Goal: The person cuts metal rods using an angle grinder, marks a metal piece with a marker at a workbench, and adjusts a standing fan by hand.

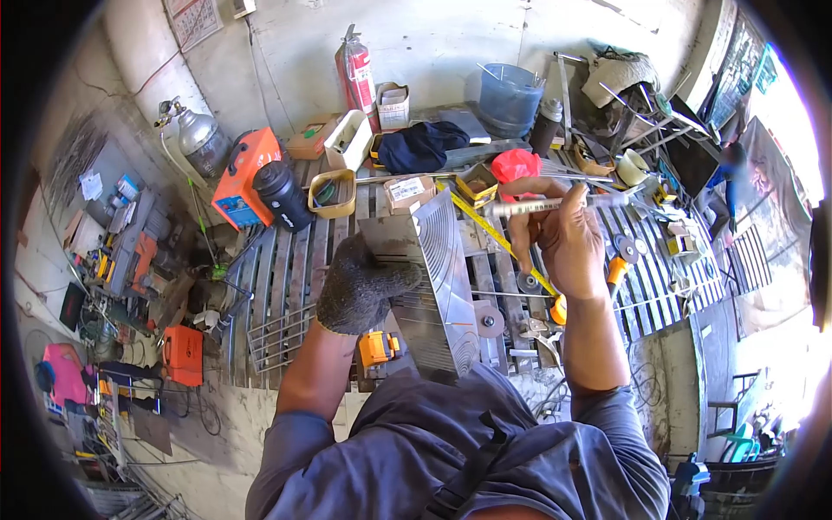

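Observation:
My left hand (364,286), in a dark knitted glove, is closed on the left side of a shiny bent metal piece (438,290) held upright over the front of the slatted bench. My bare right hand (563,230) is raised to the right of that piece, with a thin whitish pen-like stick (529,206) pinched in its fingers. The stick does not touch the metal. Beneath the right hand a yellow tape measure (494,234) lies extended across the slats, its orange case (559,309) near my wrist.
An orange welding machine (245,182), a black bottle (282,198) and boxes stand at the back left. A blue bucket (510,100) is at the back. An angle grinder (619,267) lies right. A person in pink (65,373) is at far left.

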`<state>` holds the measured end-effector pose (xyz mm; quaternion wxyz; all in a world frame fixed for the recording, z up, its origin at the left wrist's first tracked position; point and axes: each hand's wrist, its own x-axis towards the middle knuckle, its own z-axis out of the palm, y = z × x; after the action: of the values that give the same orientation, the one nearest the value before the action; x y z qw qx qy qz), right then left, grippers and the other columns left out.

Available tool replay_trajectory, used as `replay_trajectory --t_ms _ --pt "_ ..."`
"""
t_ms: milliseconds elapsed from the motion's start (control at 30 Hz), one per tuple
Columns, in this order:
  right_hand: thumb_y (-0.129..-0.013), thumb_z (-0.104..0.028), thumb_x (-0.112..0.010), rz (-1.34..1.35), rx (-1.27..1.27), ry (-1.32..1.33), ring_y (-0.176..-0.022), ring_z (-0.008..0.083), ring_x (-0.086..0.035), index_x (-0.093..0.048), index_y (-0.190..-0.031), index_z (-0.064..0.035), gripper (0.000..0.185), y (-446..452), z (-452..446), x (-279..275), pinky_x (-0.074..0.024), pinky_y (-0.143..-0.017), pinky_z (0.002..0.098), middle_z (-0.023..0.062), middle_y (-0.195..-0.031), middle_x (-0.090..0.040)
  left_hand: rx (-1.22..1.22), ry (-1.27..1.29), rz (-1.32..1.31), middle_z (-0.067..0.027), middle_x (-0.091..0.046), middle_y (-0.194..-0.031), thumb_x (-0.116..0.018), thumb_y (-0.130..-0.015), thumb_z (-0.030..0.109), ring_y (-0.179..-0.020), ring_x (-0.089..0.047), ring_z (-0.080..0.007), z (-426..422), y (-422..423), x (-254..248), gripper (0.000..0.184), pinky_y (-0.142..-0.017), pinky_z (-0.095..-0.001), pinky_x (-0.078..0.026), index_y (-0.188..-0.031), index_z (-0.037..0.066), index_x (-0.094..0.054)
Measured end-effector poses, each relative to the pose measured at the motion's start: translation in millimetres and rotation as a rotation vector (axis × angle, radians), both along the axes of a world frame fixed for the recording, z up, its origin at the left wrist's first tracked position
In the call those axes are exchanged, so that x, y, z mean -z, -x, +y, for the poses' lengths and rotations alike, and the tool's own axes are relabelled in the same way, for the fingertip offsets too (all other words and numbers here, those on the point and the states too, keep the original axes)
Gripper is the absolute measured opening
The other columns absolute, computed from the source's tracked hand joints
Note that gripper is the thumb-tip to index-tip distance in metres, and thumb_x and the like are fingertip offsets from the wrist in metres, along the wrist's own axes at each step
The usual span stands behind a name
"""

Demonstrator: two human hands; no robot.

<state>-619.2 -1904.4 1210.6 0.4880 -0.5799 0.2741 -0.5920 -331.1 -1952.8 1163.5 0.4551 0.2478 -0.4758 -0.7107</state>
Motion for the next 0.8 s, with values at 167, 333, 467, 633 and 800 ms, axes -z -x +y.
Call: replay_trajectory --t_ms 167,333,467,633,800 --pt "-0.110 -0.039 -0.052 0.102 0.201 0.163 -0.076 0.0119 -0.059 -0.061 -0.127 0.0066 0.050 -23 5 -8 -0.0482 -0.072 0.0263 0.0075 -0.091 -0.065 -0.048 -0.018 0.093 -0.0053 -0.071 -0.088 -0.084 -0.074 -0.002 -0.066 -0.069 -0.0168 6 7 -2 0.048 -0.053 -0.0289 -0.056 -0.119 0.002 -0.066" --pt "-0.105 -0.021 -0.065 -0.026 0.079 0.264 -0.077 0.0148 -0.063 -0.062 -0.121 0.0059 0.031 -31 -1 -6 -0.0512 -0.076 0.0301 0.0090 -0.100 -0.066 0.131 -0.113 0.186 -0.0055 -0.073 -0.107 -0.085 -0.075 -0.006 -0.095 -0.072 -0.0170 3 -9 11 0.055 -0.083 -0.0318 -0.060 -0.126 0.001 -0.066" --pt "-0.106 -0.020 -0.064 -0.119 0.050 0.303 -0.082 0.0163 -0.067 -0.058 -0.117 0.0041 0.028 -53 -6 -1 -0.0540 -0.079 0.0323 0.0113 -0.101 -0.067 0.171 -0.127 0.254 -0.0056 -0.074 -0.106 -0.084 -0.076 -0.005 -0.094 -0.072 -0.0174 10 -8 9 0.049 -0.083 -0.0320 -0.059 -0.123 0.001 -0.068" --pt "-0.105 -0.015 -0.065 -0.128 -0.016 0.314 -0.083 0.0139 -0.066 -0.052 -0.120 0.0009 0.025 -71 -6 5 -0.0538 -0.078 0.0296 0.0119 -0.105 -0.065 0.112 -0.103 0.199 -0.0043 -0.071 -0.092 -0.089 -0.072 0.002 -0.079 -0.072 -0.0196 18 -4 10 0.054 -0.067 -0.0328 -0.060 -0.120 0.003 -0.063" --pt "-0.105 -0.016 -0.064 -0.154 -0.019 0.336 -0.081 0.0131 -0.064 -0.051 -0.119 0.0001 0.025 -74 -5 6 -0.0532 -0.077 0.0292 0.0123 -0.104 -0.064 0.131 -0.092 0.129 -0.0036 -0.071 -0.093 -0.088 -0.073 0.001 -0.080 -0.071 -0.0181 21 -14 8 0.048 -0.066 -0.0318 -0.058 -0.116 0.003 -0.066"
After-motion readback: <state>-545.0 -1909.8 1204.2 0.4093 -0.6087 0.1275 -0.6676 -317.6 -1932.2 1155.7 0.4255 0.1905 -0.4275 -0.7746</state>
